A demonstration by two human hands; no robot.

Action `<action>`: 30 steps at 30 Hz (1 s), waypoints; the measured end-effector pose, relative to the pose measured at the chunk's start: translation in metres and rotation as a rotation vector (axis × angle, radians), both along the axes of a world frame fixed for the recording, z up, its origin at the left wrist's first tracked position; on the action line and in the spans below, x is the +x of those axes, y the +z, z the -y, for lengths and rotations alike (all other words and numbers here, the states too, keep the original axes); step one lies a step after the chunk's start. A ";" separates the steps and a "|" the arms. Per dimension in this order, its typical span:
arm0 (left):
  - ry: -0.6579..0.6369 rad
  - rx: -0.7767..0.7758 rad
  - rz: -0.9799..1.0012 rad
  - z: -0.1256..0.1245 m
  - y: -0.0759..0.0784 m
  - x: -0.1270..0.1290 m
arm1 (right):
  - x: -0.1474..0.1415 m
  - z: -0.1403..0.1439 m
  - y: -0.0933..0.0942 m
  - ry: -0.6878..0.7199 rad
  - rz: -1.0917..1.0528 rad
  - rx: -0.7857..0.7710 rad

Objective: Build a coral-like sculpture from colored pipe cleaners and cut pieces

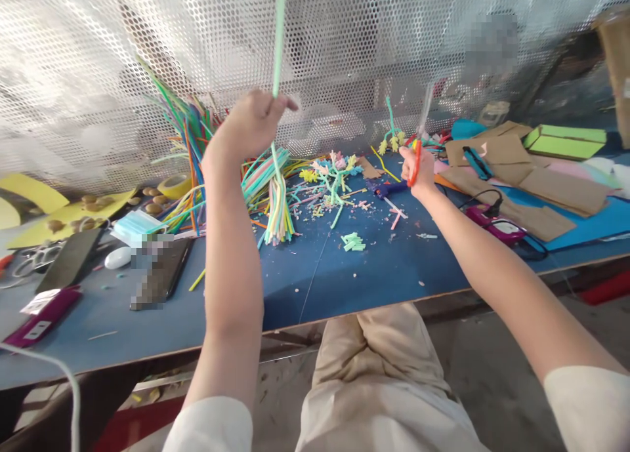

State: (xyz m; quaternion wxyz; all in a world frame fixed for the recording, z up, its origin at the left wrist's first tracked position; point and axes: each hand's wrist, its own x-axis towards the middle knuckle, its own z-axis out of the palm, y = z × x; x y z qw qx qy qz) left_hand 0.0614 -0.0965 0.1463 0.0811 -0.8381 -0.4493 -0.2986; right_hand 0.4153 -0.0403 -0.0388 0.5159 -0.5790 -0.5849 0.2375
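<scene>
My left hand (249, 125) is raised over the table, closed around a long pale green pipe cleaner (279, 39) that stands nearly upright. Off to the right, my right hand (418, 170) grips scissors with red-orange handles (416, 163); their blurred blades point up. Below my left hand lies a bundle of pastel pipe cleaners (279, 216). Between the hands sits a branching pipe-cleaner piece (335, 180) with coloured tufts. Nearer me is a small pile of short green cut pieces (353, 242). A blue glue gun (391, 188) lies just under my right hand.
A perforated metal screen (325, 58) stands behind the blue table (315, 281). At left are a phone (170, 268), a white mouse (118, 258), a face mask (138, 227) and yellow tape (174, 187). Brown cardboard (561, 186) and a purple device (495, 226) lie at right.
</scene>
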 end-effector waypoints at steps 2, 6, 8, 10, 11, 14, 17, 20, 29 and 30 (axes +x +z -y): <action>0.012 -0.105 -0.028 -0.015 -0.015 0.013 | -0.009 0.003 0.003 -0.012 -0.303 0.078; -0.141 0.037 0.159 -0.031 -0.057 0.042 | -0.031 0.014 0.005 0.113 -0.493 0.111; -0.196 0.082 0.194 -0.028 -0.079 0.051 | -0.043 0.022 0.005 0.178 -0.474 0.126; -0.204 0.093 0.244 -0.016 -0.098 0.055 | -0.054 0.031 0.005 0.244 -0.484 0.155; -0.195 0.083 0.282 -0.007 -0.107 0.055 | -0.060 0.036 0.005 0.282 -0.503 0.166; -0.164 0.038 0.385 0.023 -0.128 0.056 | -0.075 0.051 0.004 0.435 -0.528 0.142; -0.142 -0.005 0.435 0.047 -0.144 0.058 | -0.084 0.063 0.001 0.612 -0.396 0.078; -0.132 -0.062 0.513 0.057 -0.158 0.059 | -0.088 0.071 -0.001 0.697 -0.195 0.083; -0.211 -0.108 0.300 0.057 -0.202 0.053 | -0.084 0.073 -0.004 0.598 -0.088 0.155; -0.247 -0.106 0.208 0.058 -0.205 0.053 | -0.083 0.068 -0.007 0.537 -0.104 0.162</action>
